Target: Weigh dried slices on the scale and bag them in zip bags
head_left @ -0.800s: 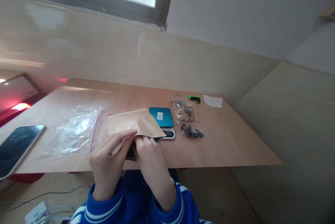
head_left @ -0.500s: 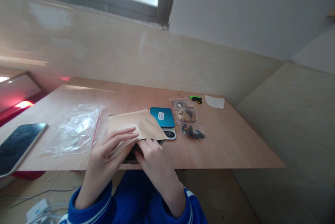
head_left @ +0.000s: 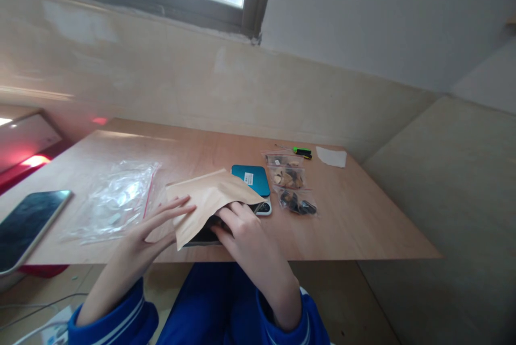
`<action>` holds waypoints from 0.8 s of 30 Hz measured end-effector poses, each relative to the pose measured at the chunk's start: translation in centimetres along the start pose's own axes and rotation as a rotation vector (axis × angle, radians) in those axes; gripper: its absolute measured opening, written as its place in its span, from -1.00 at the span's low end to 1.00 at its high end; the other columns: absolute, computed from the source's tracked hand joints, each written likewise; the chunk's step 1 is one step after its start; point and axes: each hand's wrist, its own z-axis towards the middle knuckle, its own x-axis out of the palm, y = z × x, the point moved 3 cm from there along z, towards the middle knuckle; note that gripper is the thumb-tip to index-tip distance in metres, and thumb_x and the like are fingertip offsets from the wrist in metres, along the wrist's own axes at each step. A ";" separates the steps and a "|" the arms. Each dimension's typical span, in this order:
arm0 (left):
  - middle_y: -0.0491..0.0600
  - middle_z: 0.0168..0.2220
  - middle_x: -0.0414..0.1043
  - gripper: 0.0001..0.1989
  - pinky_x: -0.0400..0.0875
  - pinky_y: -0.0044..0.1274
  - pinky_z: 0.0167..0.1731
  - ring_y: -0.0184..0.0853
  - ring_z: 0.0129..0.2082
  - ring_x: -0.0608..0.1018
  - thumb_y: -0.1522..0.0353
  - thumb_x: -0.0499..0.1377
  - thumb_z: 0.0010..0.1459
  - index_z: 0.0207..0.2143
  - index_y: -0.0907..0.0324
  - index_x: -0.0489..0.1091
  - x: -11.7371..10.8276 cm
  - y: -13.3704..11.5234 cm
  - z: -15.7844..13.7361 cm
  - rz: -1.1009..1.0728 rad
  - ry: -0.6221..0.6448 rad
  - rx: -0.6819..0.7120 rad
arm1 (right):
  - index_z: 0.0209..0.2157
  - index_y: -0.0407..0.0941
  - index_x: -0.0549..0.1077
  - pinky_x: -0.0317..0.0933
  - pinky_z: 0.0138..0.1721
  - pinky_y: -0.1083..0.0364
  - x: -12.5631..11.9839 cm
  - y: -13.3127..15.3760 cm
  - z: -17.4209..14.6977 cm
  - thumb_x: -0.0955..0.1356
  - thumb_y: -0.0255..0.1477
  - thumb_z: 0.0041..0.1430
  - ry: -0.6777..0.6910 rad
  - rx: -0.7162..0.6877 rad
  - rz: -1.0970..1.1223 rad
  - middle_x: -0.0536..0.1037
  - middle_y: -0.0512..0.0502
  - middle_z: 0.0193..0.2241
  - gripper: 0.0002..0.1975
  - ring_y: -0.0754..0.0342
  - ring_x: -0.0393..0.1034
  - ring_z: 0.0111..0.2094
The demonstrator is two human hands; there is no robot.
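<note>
A brown kraft paper piece (head_left: 201, 194), perhaps a bag or envelope, lies raised and creased near the table's front edge. Under its lifted front edge shows a dark flat thing (head_left: 203, 236), mostly covered. My left hand (head_left: 155, 227) rests on the paper's left side with fingers stretched out, the thumb by the left edge. My right hand (head_left: 244, 229) reaches beneath the front edge with curled fingers. Its fingertips are partly hidden, and I cannot make out what they grip. Just behind the paper sits a teal-topped digital scale (head_left: 253, 181), partly covered by it.
Clear zip bags (head_left: 116, 200) lie at left, beside a phone (head_left: 30, 227). Right of the scale are small bags of black parts (head_left: 297, 203) and brown pieces (head_left: 288, 177). A green-and-black screwdriver (head_left: 302, 152) and white paper (head_left: 331, 157) lie farther back on the table (head_left: 363, 216).
My left hand has moved left and its grip has loosened. The paper's front corner now hangs lower at left. My right hand has shifted slightly right and up, exposing more of the dark thing.
</note>
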 end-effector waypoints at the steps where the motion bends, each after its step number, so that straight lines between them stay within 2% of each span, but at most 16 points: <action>1: -0.05 0.08 0.47 -0.63 0.40 -0.32 0.07 -0.13 0.11 0.48 0.07 0.12 0.17 -0.02 -0.07 0.49 0.1 0.2 0.0 -0.008 -0.020 -0.011 | -0.04 -0.08 0.43 0.29 0.08 -0.03 -0.1 0.1 0.0 0.29 -0.52 0.29 -0.017 -0.018 -0.005 0.49 -0.10 -0.07 -0.77 -0.04 0.36 0.02; 6: -0.10 0.09 0.46 -0.64 0.31 -0.31 0.15 -0.17 0.15 0.44 0.10 0.09 0.22 0.00 -0.09 0.48 0.4 0.5 -0.1 -0.015 -0.111 -0.041 | -0.01 -0.04 0.45 0.31 0.11 0.00 -0.8 0.0 0.1 0.29 -0.55 0.29 -0.113 -0.064 -0.004 0.47 -0.07 -0.04 -0.72 0.00 0.34 0.05; 13: -0.10 0.08 0.47 -0.67 0.31 -0.34 0.17 -0.19 0.14 0.45 0.18 0.07 0.25 0.00 -0.06 0.49 0.6 -0.2 -0.1 0.003 -0.192 -0.040 | -0.01 -0.08 0.46 0.27 0.17 0.04 -2.1 0.1 0.3 0.26 -0.54 0.31 -0.217 -0.163 0.039 0.43 -0.12 0.01 -0.73 0.04 0.31 0.10; 17: -0.16 0.09 0.46 -0.69 0.30 -0.36 0.18 -0.23 0.13 0.46 0.23 0.08 0.26 0.01 -0.09 0.47 0.7 -0.1 -0.1 -0.010 -0.212 -0.036 | -0.06 -0.14 0.49 0.32 0.13 0.08 -2.2 0.1 0.3 0.27 -0.52 0.31 -0.296 -0.212 0.064 0.39 -0.18 -0.01 -0.77 0.05 0.33 0.08; 24: -0.17 0.10 0.45 -0.69 0.28 -0.32 0.20 -0.22 0.12 0.47 0.23 0.09 0.26 0.02 -0.08 0.46 0.9 0.0 -0.1 -0.017 -0.217 -0.033 | -0.10 -0.15 0.48 0.31 0.15 0.06 -2.5 -0.6 0.3 0.29 -0.54 0.29 -0.358 -0.283 0.132 0.42 -0.20 -0.05 -0.80 0.03 0.35 0.07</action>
